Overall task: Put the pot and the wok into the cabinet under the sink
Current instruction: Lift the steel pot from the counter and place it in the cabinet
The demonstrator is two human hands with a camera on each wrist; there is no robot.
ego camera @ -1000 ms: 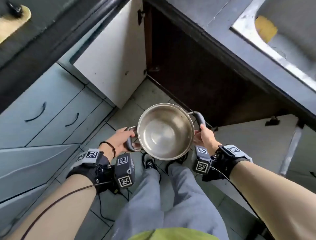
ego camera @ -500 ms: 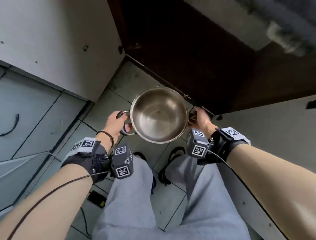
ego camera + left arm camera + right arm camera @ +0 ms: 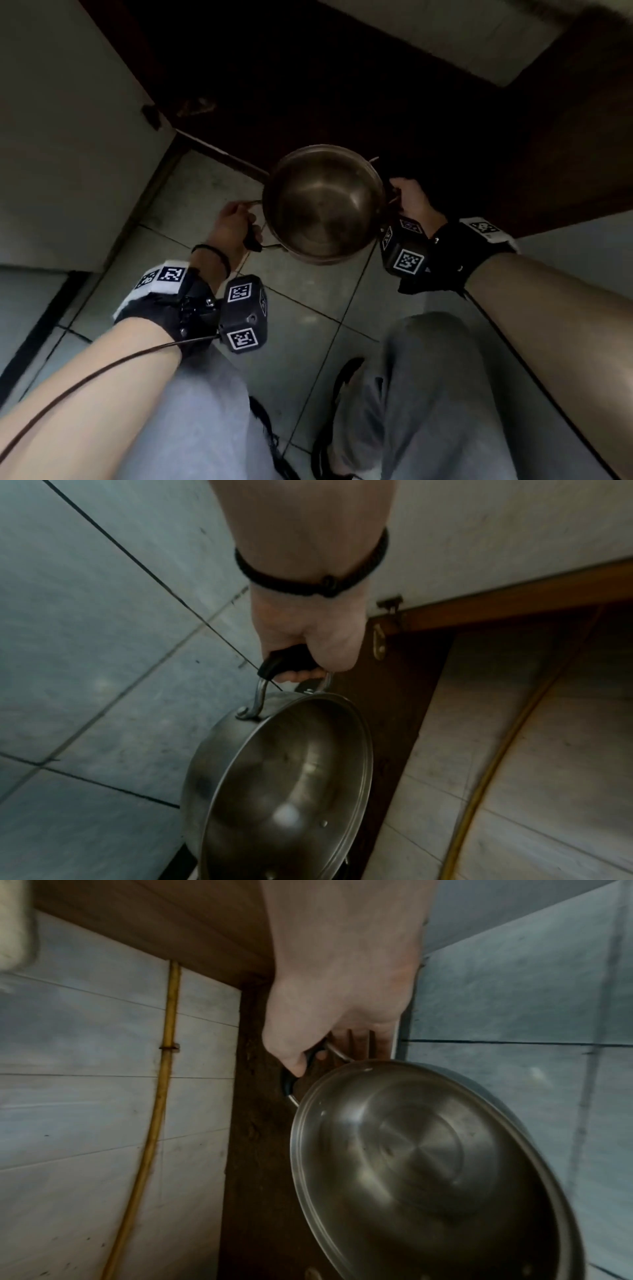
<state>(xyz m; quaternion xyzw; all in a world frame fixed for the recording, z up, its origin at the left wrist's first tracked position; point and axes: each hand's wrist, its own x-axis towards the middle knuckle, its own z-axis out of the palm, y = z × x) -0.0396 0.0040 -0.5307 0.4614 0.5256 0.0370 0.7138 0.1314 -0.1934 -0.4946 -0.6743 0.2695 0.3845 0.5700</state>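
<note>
both hands, left hand [image 3: 236,222] and right hand [image 3: 409,200], grip the pot [image 3: 323,205] handles; open cabinet [image 3: 342,85] just ahead, pot not yet in, wok unseen.

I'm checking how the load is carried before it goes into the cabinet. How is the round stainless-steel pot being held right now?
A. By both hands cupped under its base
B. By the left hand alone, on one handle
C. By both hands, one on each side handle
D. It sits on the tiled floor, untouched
C: the left hand and right hand each grip a black-sleeved side handle of the round stainless-steel pot, held above the tiled floor.
</note>
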